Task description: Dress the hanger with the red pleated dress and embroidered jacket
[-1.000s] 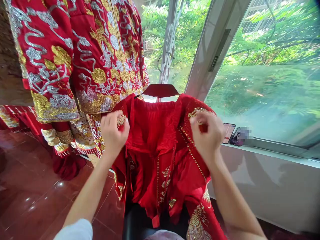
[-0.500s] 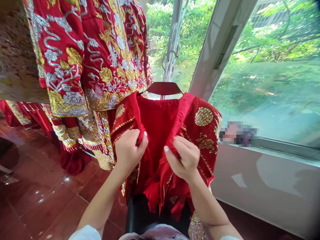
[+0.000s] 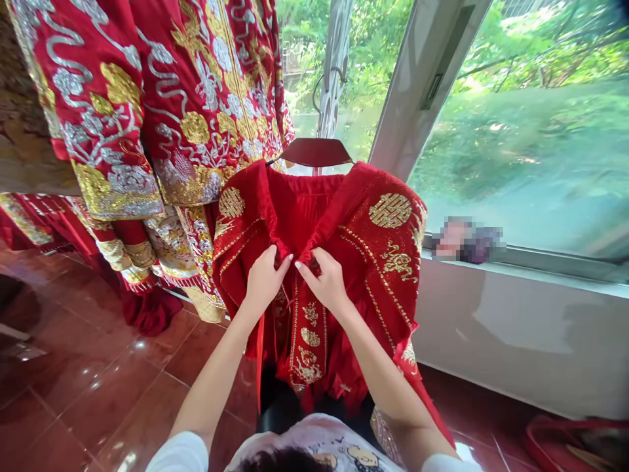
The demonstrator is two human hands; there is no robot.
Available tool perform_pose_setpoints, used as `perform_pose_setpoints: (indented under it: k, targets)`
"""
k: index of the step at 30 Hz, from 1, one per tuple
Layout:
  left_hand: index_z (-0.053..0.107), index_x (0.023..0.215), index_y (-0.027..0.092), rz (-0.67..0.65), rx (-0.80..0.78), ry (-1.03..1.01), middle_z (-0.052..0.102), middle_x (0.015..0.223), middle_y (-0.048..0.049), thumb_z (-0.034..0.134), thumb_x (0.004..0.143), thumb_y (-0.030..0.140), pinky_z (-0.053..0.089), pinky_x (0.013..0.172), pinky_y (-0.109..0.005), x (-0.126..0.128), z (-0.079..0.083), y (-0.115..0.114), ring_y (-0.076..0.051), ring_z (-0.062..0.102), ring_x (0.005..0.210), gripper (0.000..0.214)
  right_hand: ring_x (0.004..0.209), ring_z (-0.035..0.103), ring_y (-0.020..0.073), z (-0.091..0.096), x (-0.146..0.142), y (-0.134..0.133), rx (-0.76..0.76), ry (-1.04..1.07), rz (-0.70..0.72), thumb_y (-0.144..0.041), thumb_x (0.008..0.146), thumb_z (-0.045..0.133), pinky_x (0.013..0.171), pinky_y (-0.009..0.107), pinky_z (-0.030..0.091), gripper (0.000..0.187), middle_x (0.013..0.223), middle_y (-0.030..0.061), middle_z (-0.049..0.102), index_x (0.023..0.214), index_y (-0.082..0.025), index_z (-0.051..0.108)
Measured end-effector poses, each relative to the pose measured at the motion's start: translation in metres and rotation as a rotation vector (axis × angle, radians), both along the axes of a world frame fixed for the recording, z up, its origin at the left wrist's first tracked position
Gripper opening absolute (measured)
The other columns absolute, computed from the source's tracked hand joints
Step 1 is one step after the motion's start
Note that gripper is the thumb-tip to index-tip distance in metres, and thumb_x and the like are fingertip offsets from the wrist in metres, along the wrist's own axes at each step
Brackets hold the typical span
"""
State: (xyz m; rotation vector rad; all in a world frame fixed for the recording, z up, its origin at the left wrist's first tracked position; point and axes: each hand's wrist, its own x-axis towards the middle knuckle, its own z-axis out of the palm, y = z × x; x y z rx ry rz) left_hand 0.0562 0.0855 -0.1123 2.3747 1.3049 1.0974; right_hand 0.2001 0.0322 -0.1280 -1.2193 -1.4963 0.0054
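Note:
A red jacket (image 3: pixel 363 262) with gold embroidery and beaded lines hangs on a dark red hanger (image 3: pixel 317 152) in front of me. My left hand (image 3: pixel 266 278) pinches the gathered edge of its left front, just below the neckline. Opposite it, my right hand (image 3: pixel 323 276) grips the right front edge between thumb and fingers. The two hands are close together, with a small gap between the thumbs. Below them hangs a front strip with gold motifs. Part of the jacket's lower end is hidden by my arms.
Heavily embroidered red garments (image 3: pixel 206 111) hang close on the left. A window (image 3: pixel 515 164) with a sill runs along the right, above a white wall (image 3: pixel 491 328). Dark red tiles (image 3: pixel 132 393) cover the floor. A red-rimmed object (image 3: pixel 540 432) stands at lower right.
Both hands have moved inward, bringing the jacket's front edges closer together. The collar opening is narrower and more of the embroidered fronts shows. The view has shifted slightly downward.

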Motion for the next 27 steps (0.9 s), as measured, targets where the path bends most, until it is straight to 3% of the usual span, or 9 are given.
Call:
perform_pose_setpoints:
  k: [3,6,8,11,14,17,22,25,27]
  targets:
    - [0.047,0.087,0.022,0.028,-0.048,-0.119,0.065,0.086,-0.0064,0.049,0.091,0.043,0.045,0.073,-0.033,-0.01,-0.014,-0.002,-0.022,0.061,0.079,0.021,0.082,0.06,0.0266,-0.029,-0.011,-0.017,0.096,0.092,-0.153,-0.041,0.083,0.057,0.076,0.043,0.049,0.015,0.086,0.0055,0.064,0.088,-0.028,0.053]
    - [0.048,0.085,0.023,0.043,-0.102,-0.226,0.066,0.086,-0.0062,0.053,0.088,0.043,0.048,0.075,-0.033,-0.016,-0.036,-0.002,-0.021,0.063,0.079,0.022,0.069,0.057,0.0272,-0.069,-0.035,-0.032,0.195,0.156,-0.353,-0.034,0.081,0.057,0.065,0.046,0.048,0.008,0.073,0.0033,0.061,0.08,-0.031,0.05]
    - [0.049,0.078,0.022,0.024,-0.145,-0.25,0.065,0.078,-0.005,0.053,0.088,0.043,0.048,0.073,-0.033,-0.014,-0.055,0.001,-0.02,0.063,0.074,0.023,0.065,0.057,0.0258,-0.092,-0.054,-0.039,0.183,0.14,-0.322,-0.026,0.082,0.055,0.06,0.043,0.049,0.008,0.07,0.0031,0.059,0.078,-0.029,0.049]
    - [0.052,0.072,0.021,-0.091,-0.335,-0.276,0.064,0.069,-0.0038,0.049,0.09,0.038,0.05,0.063,-0.031,0.001,-0.092,0.01,-0.018,0.063,0.064,0.025,0.067,0.06,0.0234,-0.113,-0.073,-0.045,0.093,0.14,-0.147,-0.02,0.083,0.051,0.061,0.039,0.051,0.008,0.072,0.0035,0.061,0.079,-0.027,0.051]
    - [0.06,0.084,0.018,-0.156,-0.463,-0.276,0.069,0.076,-0.0045,0.053,0.086,0.022,0.052,0.06,-0.027,0.021,-0.131,0.021,-0.016,0.066,0.066,0.008,0.053,0.055,0.0174,-0.12,-0.072,-0.052,-0.035,0.282,-0.1,-0.025,0.085,0.052,0.051,0.031,0.047,0.006,0.064,-0.0002,0.057,0.078,-0.025,0.052]
    - [0.061,0.096,0.015,-0.092,-0.433,-0.247,0.07,0.085,-0.0063,0.059,0.077,0.008,0.053,0.071,-0.028,0.039,-0.16,0.028,-0.017,0.067,0.076,0.02,0.046,0.048,0.0121,-0.124,-0.058,-0.058,-0.132,0.431,-0.146,-0.03,0.084,0.054,0.046,0.025,0.042,0.011,0.058,-0.003,0.053,0.077,-0.021,0.053]
    - [0.06,0.103,0.014,0.041,-0.345,-0.214,0.065,0.102,-0.0129,0.068,0.075,0.016,0.049,0.082,-0.034,0.057,-0.176,0.03,-0.024,0.063,0.097,0.03,0.048,0.049,0.0109,-0.135,-0.038,-0.067,-0.215,0.474,-0.198,-0.033,0.081,0.056,0.048,0.023,0.042,0.016,0.058,-0.0018,0.056,0.074,-0.018,0.054]
    - [0.06,0.087,0.017,0.01,-0.301,-0.214,0.062,0.093,-0.0083,0.062,0.079,0.015,0.046,0.08,-0.032,0.058,-0.176,0.028,-0.021,0.061,0.089,0.009,0.052,0.053,0.0122,-0.141,-0.031,-0.07,-0.25,0.471,-0.236,-0.033,0.081,0.056,0.052,0.024,0.046,0.016,0.064,0.0005,0.06,0.077,-0.018,0.057]
    - [0.056,0.077,0.018,-0.021,-0.28,-0.228,0.059,0.086,-0.005,0.057,0.078,0.012,0.045,0.078,-0.03,0.051,-0.177,0.024,-0.018,0.058,0.082,0.007,0.062,0.059,0.0144,-0.142,-0.027,-0.071,-0.235,0.474,-0.285,-0.032,0.081,0.057,0.059,0.027,0.05,0.017,0.076,0.0037,0.064,0.089,-0.017,0.059]
